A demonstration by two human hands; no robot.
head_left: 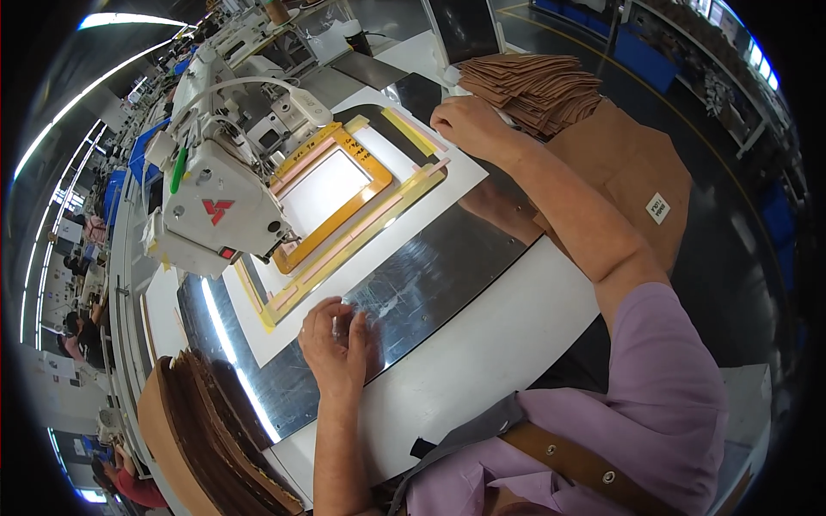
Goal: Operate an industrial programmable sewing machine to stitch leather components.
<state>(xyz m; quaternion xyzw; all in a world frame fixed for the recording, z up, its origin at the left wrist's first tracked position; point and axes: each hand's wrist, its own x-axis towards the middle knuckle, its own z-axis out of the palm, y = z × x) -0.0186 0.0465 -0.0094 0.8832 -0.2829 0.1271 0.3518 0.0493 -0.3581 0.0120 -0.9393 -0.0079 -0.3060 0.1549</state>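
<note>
My left grip [335,348], a bare hand, hangs loosely curled over the shiny metal plate [430,267], thumb apart from the fingers, with nothing that I can see between them. My right grip [469,129] is bent with its fingertips turned away from me; I cannot tell from here whether they pinch anything.

The tape-edged template [357,242] lies between the two, ahead of the left grip and to the left of the right one, its long axis running obliquely from near left to far right. Each grip is near one end of it, so I can't call either clearly nearer. The orange frame [334,225] sits within its outline, and a white sheet [469,179] spreads underneath.

Just beyond the right grip, much farther from the left, is a fanned stack of brown pieces [529,86]. Beside the right forearm, a large brown sheet [615,159] carries a small white printed label [657,208]. Black handwriting marks the orange frame; a red emblem [218,211] shows on the sewing machine [194,228]. The white table [508,310] curves along my near side.
</note>
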